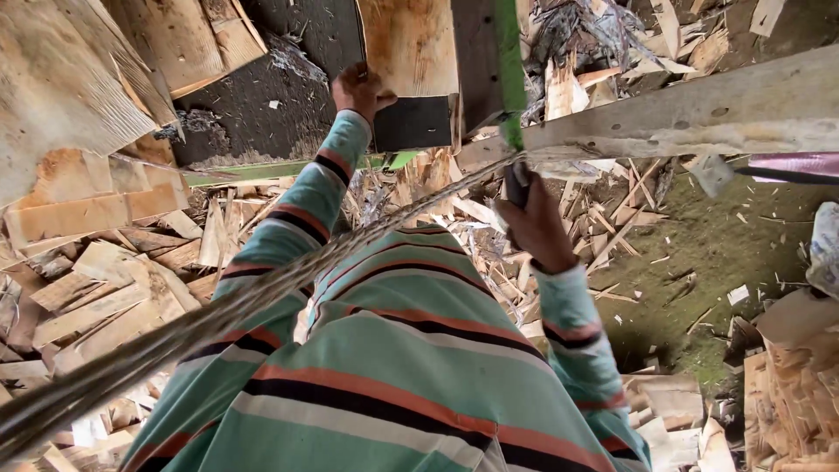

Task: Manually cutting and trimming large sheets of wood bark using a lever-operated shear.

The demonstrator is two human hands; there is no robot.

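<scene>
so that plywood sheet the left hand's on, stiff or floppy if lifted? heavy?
The plywood sheet the left hand grips looks thin and flat, so probably fairly stiff yet light for its size. Its ragged lower edge suggests it may splinter. The right hand holds a dark-handled tool.

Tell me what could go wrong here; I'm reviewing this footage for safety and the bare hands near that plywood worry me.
1. The left hand grips the rough edge of a plywood sheet bare, so splinters seem likely.
2. The right hand holds a dark-handled tool close to the timber beam; a slip could strike the fingers.
3. Loose wood scraps cover the ground, a possible tripping hazard.
</scene>
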